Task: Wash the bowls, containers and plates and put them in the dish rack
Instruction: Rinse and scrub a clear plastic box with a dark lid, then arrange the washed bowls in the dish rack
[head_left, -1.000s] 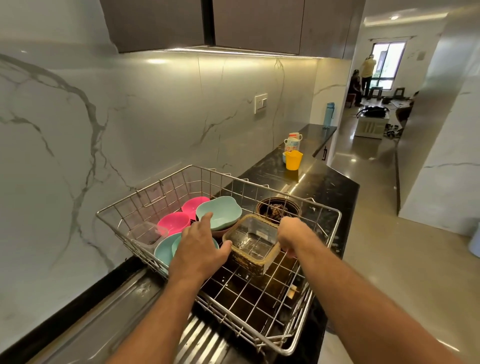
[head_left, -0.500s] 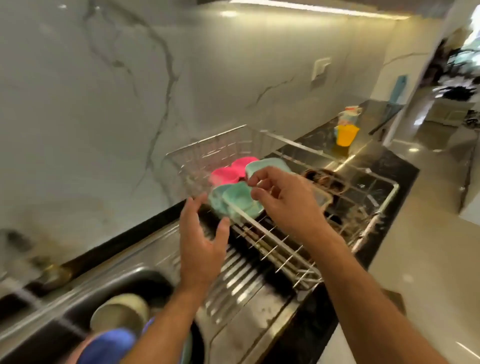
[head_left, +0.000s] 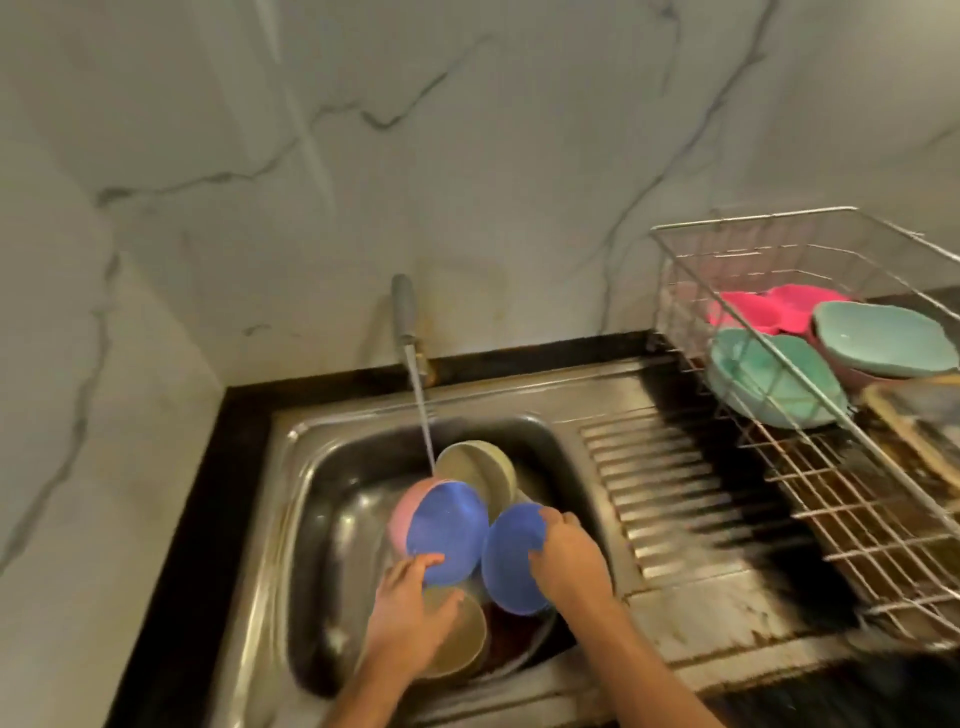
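Over steel sink (head_left: 332, 519): both hands, back from wire dish rack (head_left: 852, 499), starting next wash; left hand (head_left: 410, 618) pinching round blue plastic plate (head_left: 447, 530), right hand (head_left: 569, 558) gripping second blue plate (head_left: 511, 561).

The sink (head_left: 322, 519) and its ribbed drainboard (head_left: 675, 499) are shiny, scuffed steel. On the right, the dish rack (head_left: 779, 228) is bright metal wire. The blue bowls (head_left: 447, 535) look like smooth matt plastic. The far wall (head_left: 467, 156) is glossy veined marble, and the tabletop (head_left: 197, 519) is polished black stone.

Blue bowls, two: one (head_left: 447, 530) tilted at left hand (head_left: 405, 623) fingertips, one (head_left: 509, 558) under right hand (head_left: 569, 561). Teal (head_left: 774, 379) and pink (head_left: 748, 312) bowls racked far right of both.
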